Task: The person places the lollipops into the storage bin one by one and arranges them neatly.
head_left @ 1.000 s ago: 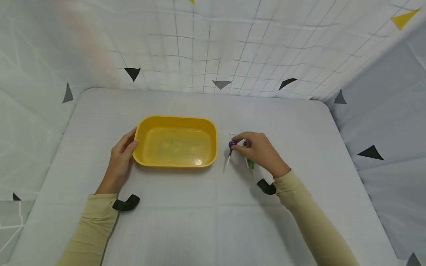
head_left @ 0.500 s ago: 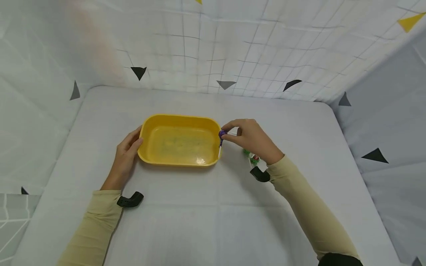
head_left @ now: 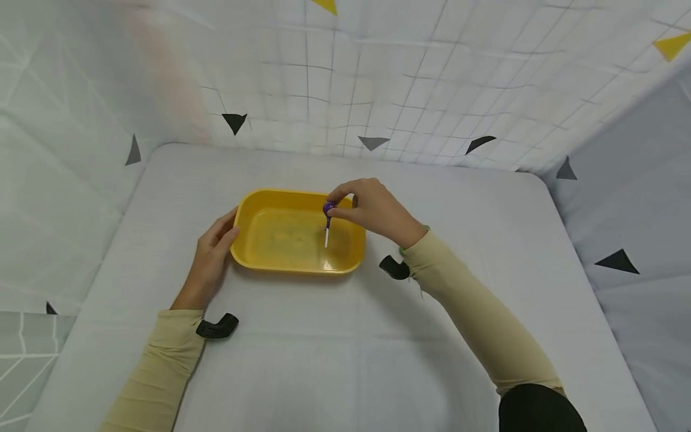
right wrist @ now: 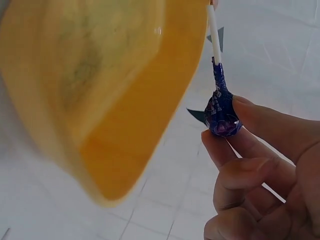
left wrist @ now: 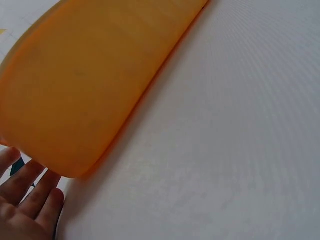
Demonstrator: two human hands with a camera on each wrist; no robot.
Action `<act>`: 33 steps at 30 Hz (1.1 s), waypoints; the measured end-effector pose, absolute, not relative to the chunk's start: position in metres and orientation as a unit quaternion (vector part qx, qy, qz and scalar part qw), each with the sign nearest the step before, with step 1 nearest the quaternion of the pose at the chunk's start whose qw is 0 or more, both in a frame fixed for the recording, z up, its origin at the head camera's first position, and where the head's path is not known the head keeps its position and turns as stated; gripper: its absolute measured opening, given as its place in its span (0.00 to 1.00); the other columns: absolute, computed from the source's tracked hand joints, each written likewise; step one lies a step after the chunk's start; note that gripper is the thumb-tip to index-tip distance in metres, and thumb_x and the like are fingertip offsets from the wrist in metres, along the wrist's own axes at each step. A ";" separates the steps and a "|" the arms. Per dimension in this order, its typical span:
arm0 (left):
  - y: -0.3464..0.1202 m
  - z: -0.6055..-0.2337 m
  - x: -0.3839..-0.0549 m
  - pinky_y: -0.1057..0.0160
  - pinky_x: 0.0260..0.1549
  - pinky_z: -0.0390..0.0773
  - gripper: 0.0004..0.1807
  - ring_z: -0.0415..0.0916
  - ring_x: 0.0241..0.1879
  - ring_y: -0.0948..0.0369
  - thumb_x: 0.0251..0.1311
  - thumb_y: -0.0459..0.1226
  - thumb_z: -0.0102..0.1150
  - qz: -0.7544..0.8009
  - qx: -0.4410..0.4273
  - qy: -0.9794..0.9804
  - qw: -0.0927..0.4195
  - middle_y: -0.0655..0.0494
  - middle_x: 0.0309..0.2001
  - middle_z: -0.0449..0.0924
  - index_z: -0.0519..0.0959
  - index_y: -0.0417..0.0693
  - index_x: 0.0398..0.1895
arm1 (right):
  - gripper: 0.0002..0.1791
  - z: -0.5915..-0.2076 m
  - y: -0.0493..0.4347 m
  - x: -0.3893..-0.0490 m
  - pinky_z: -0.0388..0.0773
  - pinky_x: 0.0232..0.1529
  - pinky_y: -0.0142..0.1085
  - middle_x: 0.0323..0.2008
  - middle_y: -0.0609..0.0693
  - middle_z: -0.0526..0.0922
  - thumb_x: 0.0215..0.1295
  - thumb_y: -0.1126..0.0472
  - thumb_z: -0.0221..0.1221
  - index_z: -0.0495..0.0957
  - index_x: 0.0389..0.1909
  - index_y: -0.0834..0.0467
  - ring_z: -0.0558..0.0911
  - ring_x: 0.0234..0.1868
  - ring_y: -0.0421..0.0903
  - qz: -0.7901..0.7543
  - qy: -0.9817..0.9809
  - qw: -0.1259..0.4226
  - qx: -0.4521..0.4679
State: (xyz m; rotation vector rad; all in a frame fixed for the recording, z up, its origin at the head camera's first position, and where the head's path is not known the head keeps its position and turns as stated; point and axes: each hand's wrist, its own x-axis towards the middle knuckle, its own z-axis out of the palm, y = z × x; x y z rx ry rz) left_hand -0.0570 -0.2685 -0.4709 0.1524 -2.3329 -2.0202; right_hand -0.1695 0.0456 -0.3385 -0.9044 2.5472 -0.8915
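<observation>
A lollipop in a purple wrapper [head_left: 329, 209] is pinched by its round head between the thumb and fingertips of my right hand [head_left: 375, 207]. Its white stick points downward over the right part of a yellow plastic tub [head_left: 286, 269]. The right wrist view shows the dark purple wrapper [right wrist: 220, 117] up close, with the tub's wall [right wrist: 150, 125] beside it. My left hand [head_left: 212, 255] holds the tub's left end, thumb at the rim. From the left wrist, its fingers [left wrist: 42, 192] lie against the tub's outer side [left wrist: 80, 90].
Right of the tub, a bit of green wrapper [head_left: 402, 251] and a thin stick show past the right sleeve [head_left: 459, 288], which hides most of them. Sheets with black and yellow triangles surround the white-covered table [head_left: 291, 372].
My right hand has carried the purple lollipop leftward from the other lollipops, past the tub's right rim and over its inside. My left hand stays at the tub's left end.
</observation>
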 end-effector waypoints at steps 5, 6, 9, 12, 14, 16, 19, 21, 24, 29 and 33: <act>-0.269 -0.471 -0.055 0.83 0.66 0.66 0.29 0.60 0.77 0.61 0.79 0.52 0.48 -0.656 0.051 -0.753 0.024 0.56 0.79 0.63 0.63 0.61 0.80 | 0.09 -0.342 0.021 -0.176 0.74 0.33 0.34 0.42 0.43 0.91 0.68 0.53 0.69 0.89 0.45 0.51 0.79 0.34 0.45 -0.296 0.883 0.148 -0.334; -0.269 -0.471 -0.055 0.83 0.66 0.66 0.29 0.60 0.77 0.60 0.79 0.52 0.48 -0.655 0.050 -0.754 0.024 0.55 0.79 0.63 0.63 0.61 0.80 | 0.09 -0.343 0.017 -0.177 0.74 0.34 0.33 0.42 0.43 0.91 0.68 0.53 0.69 0.89 0.45 0.51 0.80 0.36 0.44 -0.292 0.882 0.148 -0.339; -0.269 -0.471 -0.055 0.83 0.66 0.66 0.29 0.60 0.78 0.59 0.80 0.51 0.48 -0.652 0.046 -0.757 0.026 0.55 0.79 0.62 0.63 0.60 0.80 | 0.09 -0.346 0.003 -0.181 0.75 0.37 0.34 0.42 0.42 0.91 0.68 0.53 0.68 0.90 0.45 0.50 0.82 0.40 0.43 -0.284 0.879 0.152 -0.351; -0.269 -0.471 -0.056 0.82 0.67 0.66 0.29 0.60 0.78 0.60 0.80 0.50 0.48 -0.653 0.042 -0.756 0.027 0.55 0.79 0.63 0.63 0.60 0.80 | 0.08 -0.349 -0.008 -0.183 0.78 0.43 0.35 0.41 0.42 0.91 0.69 0.53 0.68 0.90 0.44 0.49 0.83 0.46 0.42 -0.283 0.876 0.156 -0.358; -0.270 -0.471 -0.057 0.82 0.67 0.66 0.28 0.60 0.78 0.60 0.80 0.50 0.48 -0.655 0.041 -0.754 0.028 0.56 0.79 0.63 0.63 0.60 0.79 | 0.07 -0.350 -0.015 -0.185 0.80 0.49 0.36 0.41 0.41 0.91 0.69 0.53 0.68 0.90 0.43 0.49 0.84 0.49 0.43 -0.282 0.875 0.157 -0.360; -0.270 -0.471 -0.057 0.82 0.67 0.66 0.28 0.60 0.78 0.60 0.79 0.50 0.48 -0.658 0.042 -0.752 0.027 0.56 0.79 0.63 0.64 0.60 0.79 | 0.07 -0.353 -0.021 -0.187 0.80 0.54 0.37 0.41 0.41 0.91 0.70 0.53 0.67 0.90 0.43 0.49 0.84 0.52 0.43 -0.278 0.875 0.157 -0.363; -0.270 -0.471 -0.057 0.82 0.67 0.66 0.29 0.61 0.78 0.60 0.79 0.51 0.49 -0.656 0.044 -0.753 0.025 0.55 0.79 0.64 0.63 0.59 0.80 | 0.07 -0.357 -0.031 -0.189 0.80 0.59 0.39 0.41 0.41 0.91 0.70 0.53 0.67 0.90 0.43 0.49 0.84 0.54 0.44 -0.267 0.877 0.159 -0.366; -0.271 -0.472 -0.056 0.83 0.67 0.66 0.30 0.61 0.78 0.59 0.79 0.51 0.49 -0.654 0.044 -0.755 0.024 0.54 0.79 0.63 0.63 0.58 0.80 | 0.08 -0.359 -0.037 -0.190 0.81 0.59 0.39 0.42 0.42 0.91 0.70 0.53 0.67 0.90 0.44 0.49 0.84 0.54 0.44 -0.257 0.879 0.161 -0.368; -0.272 -0.472 -0.056 0.84 0.66 0.65 0.31 0.59 0.78 0.56 0.79 0.51 0.48 -0.653 0.044 -0.755 0.022 0.52 0.79 0.62 0.62 0.56 0.80 | 0.09 -0.363 -0.047 -0.190 0.82 0.56 0.39 0.43 0.43 0.91 0.70 0.52 0.67 0.90 0.45 0.50 0.85 0.53 0.45 -0.248 0.883 0.165 -0.363; -0.272 -0.473 -0.058 0.85 0.65 0.64 0.30 0.58 0.79 0.55 0.80 0.51 0.48 -0.648 0.046 -0.760 0.020 0.53 0.80 0.62 0.62 0.56 0.80 | 0.09 -0.370 -0.062 -0.187 0.84 0.51 0.37 0.43 0.42 0.91 0.69 0.51 0.68 0.90 0.44 0.50 0.85 0.49 0.43 -0.237 0.889 0.166 -0.354; -0.273 -0.474 -0.059 0.86 0.65 0.64 0.29 0.58 0.79 0.55 0.80 0.50 0.48 -0.649 0.044 -0.759 0.023 0.52 0.79 0.62 0.62 0.57 0.80 | 0.09 -0.377 -0.072 -0.183 0.85 0.47 0.35 0.41 0.43 0.91 0.69 0.52 0.68 0.90 0.43 0.51 0.84 0.44 0.41 -0.232 0.890 0.169 -0.354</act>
